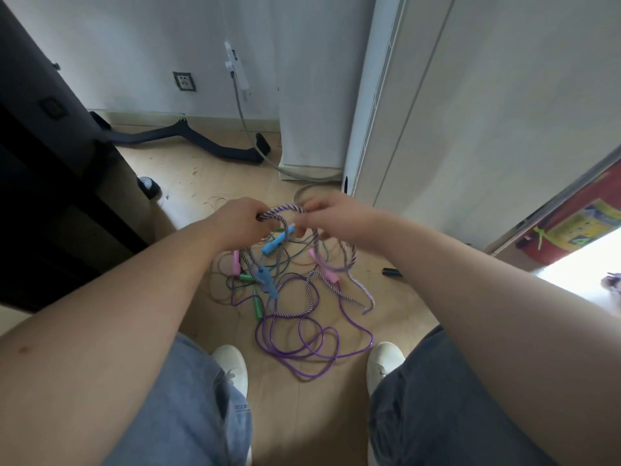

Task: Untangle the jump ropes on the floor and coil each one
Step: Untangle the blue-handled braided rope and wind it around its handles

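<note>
A tangle of jump ropes lies on the floor between my feet and hands. Both hands grip a purple-and-white braided rope (285, 208) held up above the pile: my left hand (240, 222) is closed on one end of its arch, my right hand (331, 218) on the other, slightly blurred. Its strands hang down into the heap. Blue handles (274, 245) dangle just below my hands. Pink handles (324, 265) and green handles (257, 306) lie in the pile. A thin purple rope (312, 344) loops loosely on the floor nearest my shoes.
Dark furniture (50, 196) stands at the left. A black curved bar (201, 142) and a grey cable (255, 146) lie by the far wall. A white cabinet (437, 112) rises at the right. A small black object (391, 272) rests on the floor near my right arm.
</note>
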{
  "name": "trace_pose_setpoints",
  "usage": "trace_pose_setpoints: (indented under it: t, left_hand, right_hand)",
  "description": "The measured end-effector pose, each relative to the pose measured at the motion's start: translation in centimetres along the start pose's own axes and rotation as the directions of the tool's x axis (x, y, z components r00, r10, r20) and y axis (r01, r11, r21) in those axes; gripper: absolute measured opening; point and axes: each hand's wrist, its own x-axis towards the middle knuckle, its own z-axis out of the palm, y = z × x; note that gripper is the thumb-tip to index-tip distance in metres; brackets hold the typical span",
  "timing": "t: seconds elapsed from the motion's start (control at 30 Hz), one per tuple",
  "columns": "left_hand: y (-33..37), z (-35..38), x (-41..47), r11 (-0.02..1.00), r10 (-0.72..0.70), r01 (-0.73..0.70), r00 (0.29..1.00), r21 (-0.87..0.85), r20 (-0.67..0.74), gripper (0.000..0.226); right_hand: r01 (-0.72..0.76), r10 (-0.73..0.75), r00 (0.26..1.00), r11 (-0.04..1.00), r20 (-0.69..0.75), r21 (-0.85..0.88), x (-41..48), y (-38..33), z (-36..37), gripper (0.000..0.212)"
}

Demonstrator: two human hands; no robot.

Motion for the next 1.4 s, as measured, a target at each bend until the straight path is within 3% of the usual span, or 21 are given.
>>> trace_pose_setpoints:
  t: [0.1,0.17,0.23,0.3,0.37,0.43,0.47,0.53,0.6,0.67,0.77,0.9,0.93,0.97,1.03,1.07,1.1,1.17,1.23,1.3,1.4]
  left_hand:
    - [0.0,0.3,0.2,1.000,0.015,-0.016,1.000,0.025,0.027,0.035]
    - [0.2,0.3,0.2,0.997,0.050,-0.050,0.999,0.063,0.014,0.030]
    - [0.3,0.2,0.1,0.995,0.068,-0.068,0.998,0.079,-0.002,0.036]
    - [0.4,0.1,0.0,0.994,0.065,-0.064,0.998,0.087,-0.008,0.035]
    - [0.5,0.0,-0.1,0.996,0.065,-0.064,0.998,0.066,-0.013,0.027]
    - [0.5,0.0,-0.2,0.996,0.079,-0.078,0.997,0.031,-0.024,0.019]
    - [0.4,0.0,-0.2,0.996,0.086,-0.085,0.996,0.018,-0.028,0.014]
    - [0.4,0.0,-0.2,0.995,0.093,-0.093,0.995,0.023,-0.022,0.010]
    - [0.5,0.0,-0.2,0.996,0.077,-0.076,0.997,0.037,-0.017,0.021]
    - [0.6,0.1,-0.2,0.999,0.050,-0.050,0.999,0.014,-0.017,0.032]
    - [0.9,0.3,-0.3,0.999,0.042,-0.042,0.999,-0.018,-0.007,0.036]
    - [1.0,0.0,-0.4,0.996,0.091,-0.091,0.996,0.024,0.005,0.024]
    - [0.9,0.0,-0.5,0.996,0.092,-0.092,0.996,0.022,0.000,0.022]
    - [0.8,0.0,-0.4,0.996,0.087,-0.087,0.996,0.013,-0.003,0.018]
    - [0.7,0.0,-0.5,0.996,0.085,-0.085,0.996,0.005,-0.010,0.011]
    - [0.7,0.0,-0.5,0.996,0.086,-0.086,0.996,0.004,-0.016,0.010]
    - [0.6,0.0,-0.4,0.996,0.086,-0.086,0.996,0.001,-0.020,0.008]
    - [0.7,0.0,-0.4,0.996,0.085,-0.086,0.996,-0.019,-0.034,0.007]
    - [0.7,-0.1,-0.4,0.997,0.071,-0.073,0.996,-0.039,-0.045,0.011]
    - [0.8,-0.2,-0.4,0.997,0.051,-0.053,0.998,-0.050,-0.037,0.015]
    - [0.7,-0.1,-0.5,0.997,0.031,-0.033,0.999,-0.064,-0.028,0.026]
  right_hand:
    - [0.129,-0.172,0.984,0.882,0.053,0.454,-0.3,-1.0,0.0,0.034]
    - [0.076,-0.238,0.964,0.665,0.114,0.743,-0.1,-1.2,0.2,0.034]
    - [0.014,-0.211,0.971,0.528,0.115,0.849,0.0,-1.3,0.2,0.036]
    - [0.087,-0.111,0.994,0.721,-0.010,0.687,0.2,-1.1,0.1,0.039]
    - [0.096,-0.072,0.988,0.980,-0.140,0.176,0.4,-0.7,0.2,0.043]
    - [0.042,-0.068,0.996,0.933,-0.061,-0.359,0.7,-0.1,0.5,0.053]
    - [0.024,-0.023,1.000,0.866,0.008,-0.499,0.8,0.3,0.8,0.052]
    - [-0.014,0.060,0.996,0.824,0.063,-0.567,0.9,0.6,1.1,0.043]
    - [-0.044,0.052,0.999,0.925,0.011,-0.377,0.6,0.3,1.3,0.039]
    - [-0.041,0.046,0.998,0.994,-0.051,0.104,0.3,-0.4,1.3,0.041]
    - [0.042,-0.051,0.999,0.773,-0.004,0.632,0.0,-1.1,1.2,0.051]
    - [0.010,-0.080,0.996,0.508,0.035,0.861,0.4,-1.1,0.8,0.043]
    - [0.027,-0.021,1.000,0.564,-0.019,0.825,0.4,-1.0,0.7,0.043]
    - [0.045,0.032,0.995,0.705,-0.095,0.708,0.5,-0.8,0.6,0.042]
    - [-0.001,0.045,0.979,0.977,-0.197,0.215,0.5,-0.6,0.6,0.046]
    - [-0.045,0.027,0.984,0.994,-0.175,-0.100,0.4,-0.5,0.7,0.050]
    - [-0.070,0.020,0.991,0.922,-0.133,-0.381,0.4,-0.5,0.8,0.053]
    - [-0.076,0.028,0.996,0.770,-0.086,-0.633,0.5,-0.3,1.1,0.053]
    - [-0.085,0.046,0.995,0.816,-0.083,-0.572,0.6,0.0,1.1,0.045]
    - [-0.097,0.063,0.991,0.941,-0.114,-0.325,0.4,-0.2,0.9,0.035]
    - [-0.052,0.042,0.987,0.997,-0.153,-0.059,0.0,-0.9,0.9,0.039]
